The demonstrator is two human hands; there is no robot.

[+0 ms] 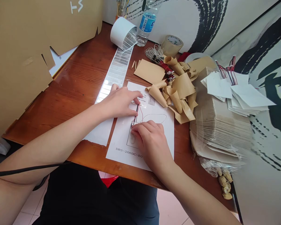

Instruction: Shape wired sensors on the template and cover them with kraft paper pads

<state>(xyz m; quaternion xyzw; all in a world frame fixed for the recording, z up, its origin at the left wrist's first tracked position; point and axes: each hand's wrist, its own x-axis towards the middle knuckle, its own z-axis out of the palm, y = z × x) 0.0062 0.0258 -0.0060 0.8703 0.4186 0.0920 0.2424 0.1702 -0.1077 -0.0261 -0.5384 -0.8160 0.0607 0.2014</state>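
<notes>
White printed sheet (pixel 162 125) lies near the wooden table's (pixel 37 125) front edge, carrying a thin black strip (pixel 136 114) and red wire (pixel 140 112). The left hand's (pixel 118 101) fingers (pixel 137 97) curl loosely by the strip's top end, unclenched. The right hand's (pixel 152 140) fingers (pixel 140 129) lie flat, pressing near its lower end. Brown paper curls (pixel 178 93) sit alongside.

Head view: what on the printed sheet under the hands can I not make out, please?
- The printed code on the sheet: its end is hidden by the right hand.
- The small print near the sheet's top: too small to read, partly covered by the left hand.
- The dark strip: fingers hide its ends, so its kind is unclear.
</notes>
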